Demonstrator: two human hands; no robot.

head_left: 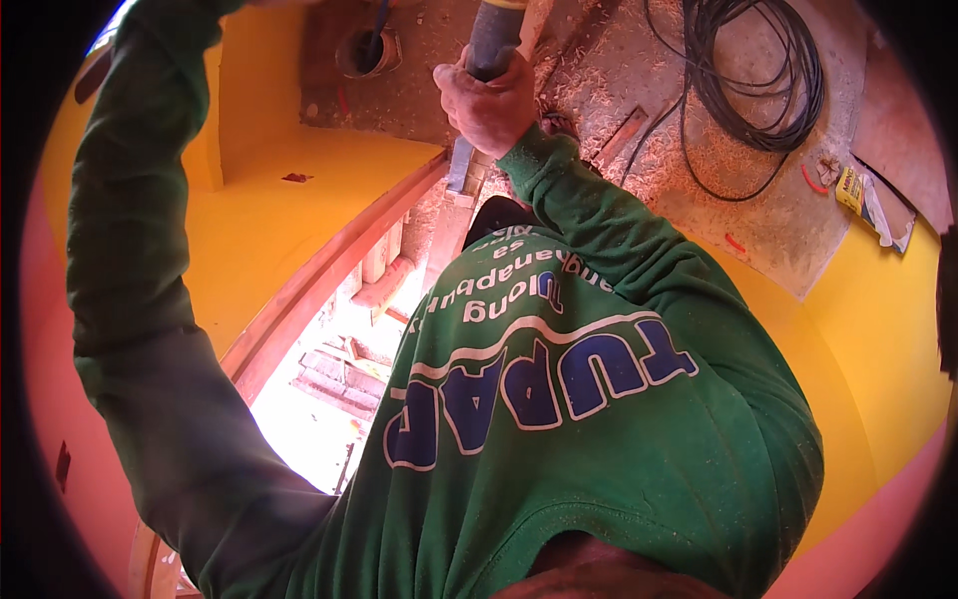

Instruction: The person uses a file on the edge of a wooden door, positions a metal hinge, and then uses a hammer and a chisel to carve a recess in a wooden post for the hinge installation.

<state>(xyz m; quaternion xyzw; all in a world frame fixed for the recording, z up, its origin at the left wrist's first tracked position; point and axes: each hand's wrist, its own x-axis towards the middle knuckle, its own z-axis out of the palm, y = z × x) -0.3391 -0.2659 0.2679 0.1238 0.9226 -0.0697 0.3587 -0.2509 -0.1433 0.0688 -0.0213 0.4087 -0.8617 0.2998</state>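
My right hand (487, 105) is closed around the thick dark grey, cylindrical grip of a power tool (496, 38). A yellow part of the tool shows at the top edge, and the rest lies outside the picture. My left arm (135, 230), in a green sleeve, stretches up along the left side. Only a sliver of skin shows past its cuff at the top edge, so the fingers of my left hand are hidden. Below my right hand, a metal strip (460, 166) lies by a wooden piece (449, 225).
Wood shavings (639, 60) litter the floor. A coiled black cable (803, 90) lies at the upper right, near a yellow packet (866, 205). A round container (371, 55) stands at the upper left. A wooden edge (329, 270) borders a bright opening beside the yellow surface (269, 215).
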